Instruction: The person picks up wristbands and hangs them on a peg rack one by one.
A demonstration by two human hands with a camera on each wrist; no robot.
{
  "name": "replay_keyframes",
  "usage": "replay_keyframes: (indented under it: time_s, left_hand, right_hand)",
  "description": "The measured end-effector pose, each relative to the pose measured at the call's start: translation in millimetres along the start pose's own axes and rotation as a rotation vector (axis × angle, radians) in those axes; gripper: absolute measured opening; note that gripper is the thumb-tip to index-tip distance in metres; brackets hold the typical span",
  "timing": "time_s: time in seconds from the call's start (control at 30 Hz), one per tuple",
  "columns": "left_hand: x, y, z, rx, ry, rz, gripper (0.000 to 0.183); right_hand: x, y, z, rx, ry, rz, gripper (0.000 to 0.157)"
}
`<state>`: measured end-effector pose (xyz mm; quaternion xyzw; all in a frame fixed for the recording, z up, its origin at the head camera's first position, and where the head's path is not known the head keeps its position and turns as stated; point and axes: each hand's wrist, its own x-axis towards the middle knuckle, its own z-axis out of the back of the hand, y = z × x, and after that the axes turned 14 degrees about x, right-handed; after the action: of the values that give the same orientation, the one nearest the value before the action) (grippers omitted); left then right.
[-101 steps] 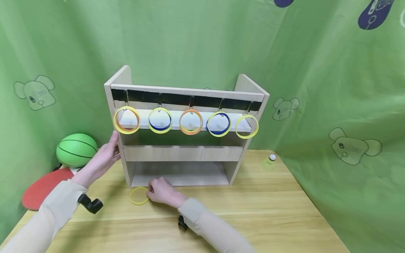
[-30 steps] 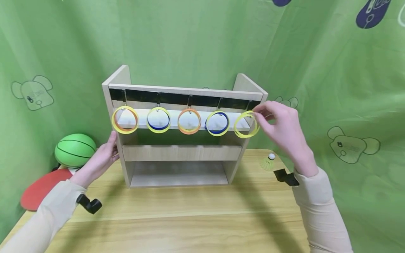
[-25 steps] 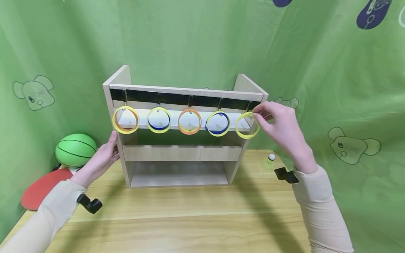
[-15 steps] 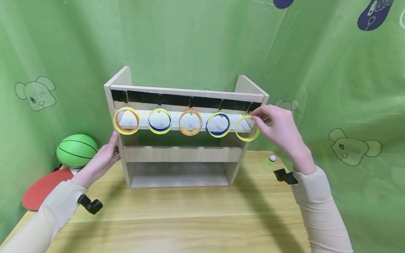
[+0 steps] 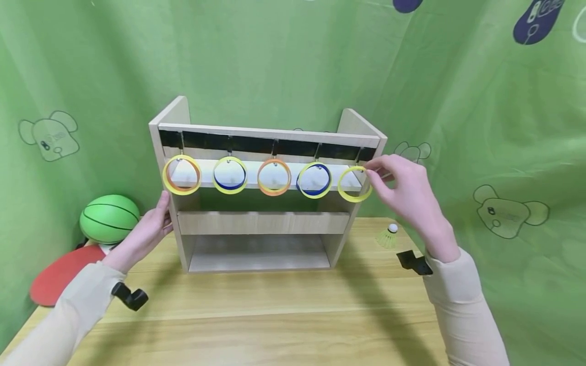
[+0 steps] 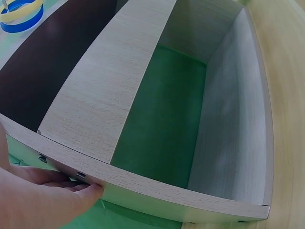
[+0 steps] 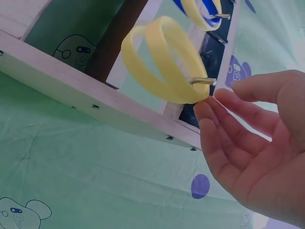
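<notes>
Two yellow rings (image 7: 164, 62) hang from the rightmost metal hook (image 7: 204, 81) of a wooden shelf rack (image 5: 265, 222). My right hand (image 5: 407, 190) is beside them; in the right wrist view its thumb and forefinger are parted, with fingertips right at the rings' edge. Along the black strip (image 5: 252, 142) hang more rings: a yellow-and-orange pair (image 5: 198, 175), a yellow-and-blue pair (image 5: 231, 190), an orange ring (image 5: 274, 192) and another yellow-and-blue pair (image 5: 315, 195). My left hand (image 5: 145, 233) rests against the rack's left side panel (image 6: 143, 188), thumb near the front edge.
A green ball (image 5: 110, 218) and a red paddle (image 5: 64, 274) lie left of the rack. A yellow shuttlecock (image 5: 387, 238) stands to its right. A green curtain (image 5: 274, 56) with mouse drawings closes in the wooden table (image 5: 256, 325).
The right hand took a yellow ring from the table, brought it up to the rightmost hook and let it go there. The left hand stays at the side panel.
</notes>
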<state>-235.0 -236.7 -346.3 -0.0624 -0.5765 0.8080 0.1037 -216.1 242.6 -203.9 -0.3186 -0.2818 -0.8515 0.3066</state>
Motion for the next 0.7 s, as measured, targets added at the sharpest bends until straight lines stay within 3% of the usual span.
replay_keyframes:
  time_s: [0.23,0.43,0.57,0.7]
  left_hand:
    - [-0.5,1.6,0.8,0.017,-0.018,0.002,0.095]
    - [-10.9,0.2,1.6,0.181,-0.085,-0.015,0.087]
    - [-25.0,-3.0,0.2,0.273,-0.176,-0.038,0.079]
    - [-41.2,4.9,-8.3,0.394,-0.364,-0.045,0.070]
  right_hand:
    - [-14,10,-1.7,0.038,-0.068,0.073,0.011]
    - [-29,14,-11.8,0.063,-0.035,0.136,0.012]
    - [-41,17,-23.6,0.085,-0.008,0.165,0.014]
    - [-53,14,-40.7,0.124,0.033,0.197,0.016]
